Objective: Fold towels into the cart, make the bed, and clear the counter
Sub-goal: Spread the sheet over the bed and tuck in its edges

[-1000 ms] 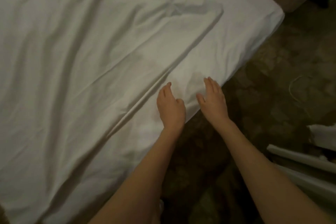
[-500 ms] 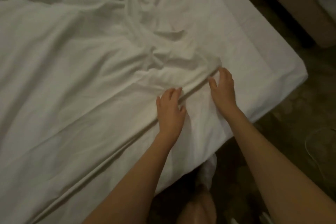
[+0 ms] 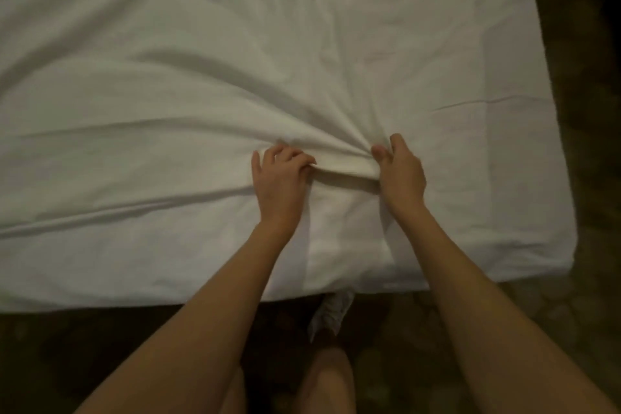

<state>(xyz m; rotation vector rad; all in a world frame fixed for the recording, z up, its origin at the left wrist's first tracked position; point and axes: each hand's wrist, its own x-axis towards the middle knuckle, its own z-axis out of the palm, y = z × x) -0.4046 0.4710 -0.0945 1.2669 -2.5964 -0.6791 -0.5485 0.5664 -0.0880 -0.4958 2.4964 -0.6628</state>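
A white top sheet (image 3: 168,77) lies wrinkled over the bed (image 3: 487,212), which fills most of the view. Its near edge runs as a fold across the mattress. My left hand (image 3: 279,178) grips that edge with curled fingers. My right hand (image 3: 400,171) pinches the same edge a short way to the right, thumb on top. Between the two hands the cloth is bunched into a raised ridge, and creases fan out from it toward the far side. The fitted sheet below shows along the near and right side of the mattress.
Dark patterned carpet (image 3: 588,312) borders the bed on the right and along the near side. My foot in a light shoe (image 3: 331,312) stands at the bed's near edge, between my forearms.
Both hands moved from lying flat near the bed's edge up to the top sheet's edge and closed on it. The cloth has bunched between them, and the view now faces the bed squarely.
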